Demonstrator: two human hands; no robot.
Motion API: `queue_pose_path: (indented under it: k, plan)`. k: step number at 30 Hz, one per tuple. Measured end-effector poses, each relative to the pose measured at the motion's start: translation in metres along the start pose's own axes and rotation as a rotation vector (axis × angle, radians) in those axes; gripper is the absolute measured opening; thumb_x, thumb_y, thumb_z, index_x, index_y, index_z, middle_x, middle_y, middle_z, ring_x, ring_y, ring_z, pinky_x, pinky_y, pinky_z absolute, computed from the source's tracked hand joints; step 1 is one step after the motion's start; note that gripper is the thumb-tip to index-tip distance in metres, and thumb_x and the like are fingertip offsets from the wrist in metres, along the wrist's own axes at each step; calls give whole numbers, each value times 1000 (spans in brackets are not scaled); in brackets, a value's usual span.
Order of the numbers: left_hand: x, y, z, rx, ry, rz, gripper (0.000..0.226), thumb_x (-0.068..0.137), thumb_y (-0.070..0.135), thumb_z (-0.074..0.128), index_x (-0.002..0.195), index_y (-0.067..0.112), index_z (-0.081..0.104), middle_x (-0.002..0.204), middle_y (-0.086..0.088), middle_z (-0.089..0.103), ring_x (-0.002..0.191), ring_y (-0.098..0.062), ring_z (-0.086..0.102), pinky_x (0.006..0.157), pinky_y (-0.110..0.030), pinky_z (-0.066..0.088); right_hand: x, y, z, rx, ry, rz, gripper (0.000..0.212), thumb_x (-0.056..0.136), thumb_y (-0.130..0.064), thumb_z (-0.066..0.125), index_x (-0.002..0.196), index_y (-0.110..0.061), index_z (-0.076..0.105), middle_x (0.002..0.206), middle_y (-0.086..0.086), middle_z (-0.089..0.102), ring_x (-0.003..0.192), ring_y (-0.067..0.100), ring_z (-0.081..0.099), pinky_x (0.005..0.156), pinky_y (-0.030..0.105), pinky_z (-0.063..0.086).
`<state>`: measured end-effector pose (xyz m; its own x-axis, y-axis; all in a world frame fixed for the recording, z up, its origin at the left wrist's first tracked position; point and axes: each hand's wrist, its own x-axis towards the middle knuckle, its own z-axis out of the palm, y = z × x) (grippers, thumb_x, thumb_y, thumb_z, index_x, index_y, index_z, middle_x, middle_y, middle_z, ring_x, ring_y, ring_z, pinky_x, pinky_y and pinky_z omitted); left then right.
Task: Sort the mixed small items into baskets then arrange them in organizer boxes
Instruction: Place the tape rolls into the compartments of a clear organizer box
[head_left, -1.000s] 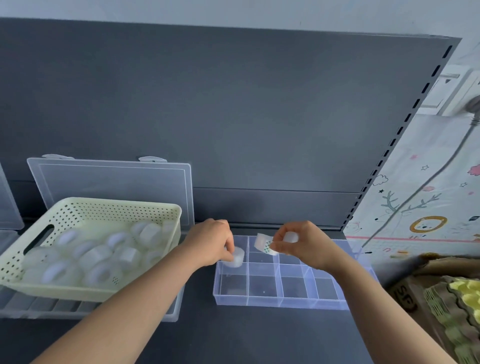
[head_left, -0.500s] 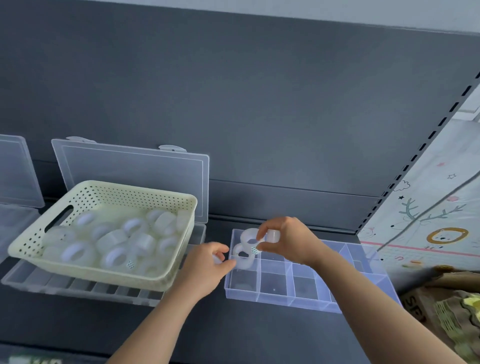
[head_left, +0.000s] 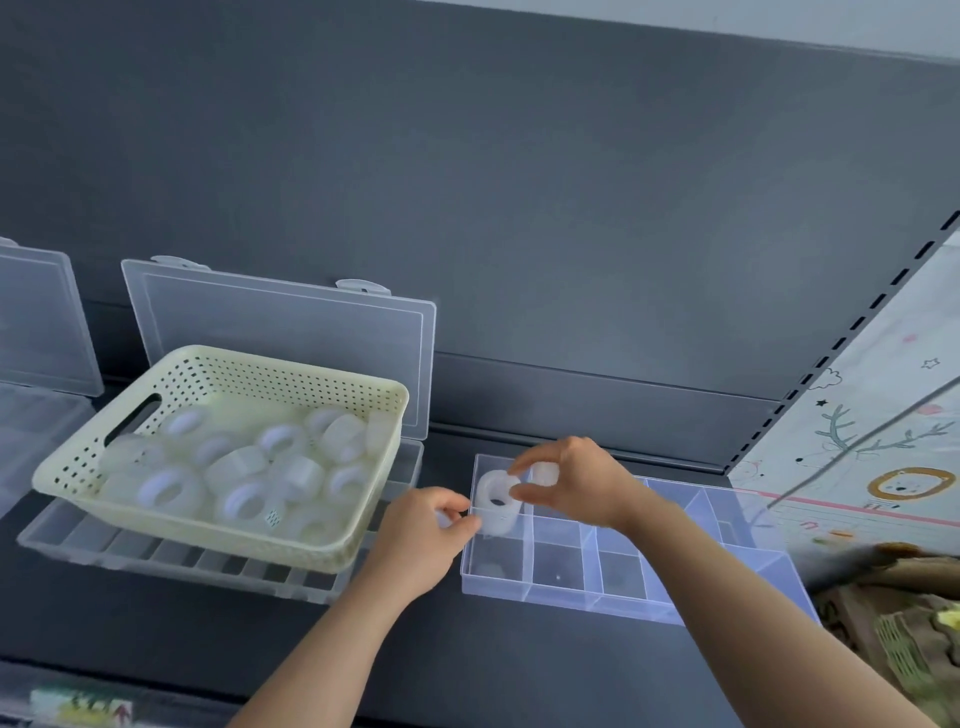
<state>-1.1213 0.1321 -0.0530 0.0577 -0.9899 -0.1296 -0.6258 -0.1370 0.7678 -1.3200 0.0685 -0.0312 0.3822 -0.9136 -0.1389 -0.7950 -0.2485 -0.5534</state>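
A cream perforated basket (head_left: 363, 530) on the left holds several white tape rolls (head_left: 166, 488). To its right lies a clear organizer box (head_left: 623, 603) with empty compartments. My right hand (head_left: 582, 488) hovers over the box's far-left corner. It pinches one tape roll (head_left: 496, 491) and keeps a second roll (head_left: 545, 474) tucked against its fingers. Another roll (head_left: 496, 522) sits in the compartment just below. My left hand (head_left: 426, 540) is beside the box's left edge, fingers curled round a small white roll (head_left: 442, 517) that is mostly hidden.
The basket rests on a second clear organizer (head_left: 208, 566) whose lid (head_left: 280, 343) leans open against the dark back panel. A third clear box lid (head_left: 41, 322) stands at far left. Cardboard egg trays (head_left: 893, 613) lie at lower right, beside a patterned mat (head_left: 883, 441).
The view shifted right and down. My left hand left a roll in the corner compartment and drew back to the box's edge. My right hand moved left, bringing its rolls over that compartment.
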Motion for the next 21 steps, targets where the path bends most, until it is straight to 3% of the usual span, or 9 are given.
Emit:
queue_pose_path:
  k: [2,5,8,10,13,15,17,21]
  plan:
    - [-1,2,-2,-54,43,-19,25,87,35,65,107,21,69,102,14,66,97,-5,59,79,-18,41,-6,-1,-6,200,126,71,16,81,-41,70,87,-27,72,85,-10,70,71,11,63,68,24,54]
    - [4,8,-12,-230,129,-45,21,85,35,67,104,25,67,102,16,65,97,-3,59,77,-20,43,-19,1,-18,648,231,214,32,88,-36,64,77,-7,66,69,2,62,64,17,58,61,26,50]
    - [15,20,-18,-776,-51,-190,32,86,19,61,118,18,62,117,4,59,107,-7,55,86,-23,43,-31,10,-26,958,130,312,31,90,-28,47,81,-1,58,78,17,52,73,25,50,70,32,45]
    - [21,27,-16,-978,-146,-220,35,87,6,56,122,6,57,121,-5,56,110,-12,55,94,-28,44,-35,17,-28,1114,112,348,29,86,-20,34,84,1,55,83,18,48,76,28,46,72,32,44]
    - [27,36,-5,-920,-203,-162,31,80,11,66,107,-3,62,115,-8,62,112,-23,59,101,-32,45,-43,24,-30,1275,213,401,34,91,-7,29,97,4,60,92,17,55,80,28,54,74,37,49]
    - [30,42,3,-857,-229,-108,24,80,20,71,99,7,64,109,-3,65,106,-19,62,100,-31,43,-50,27,-32,1257,243,393,32,93,-4,32,103,-1,62,99,15,57,87,27,56,80,38,52]
    - [35,48,9,-695,-233,-9,40,71,29,76,109,23,62,108,9,66,100,-11,63,94,-25,46,-55,32,-32,1159,250,383,29,95,-5,36,107,-7,62,104,13,57,95,27,56,88,39,52]
    - [43,59,22,-375,-283,179,57,75,11,75,123,38,60,114,21,63,96,6,60,70,-11,46,-62,36,-34,1048,294,383,26,94,-9,43,103,-19,65,108,10,61,104,27,58,99,40,48]
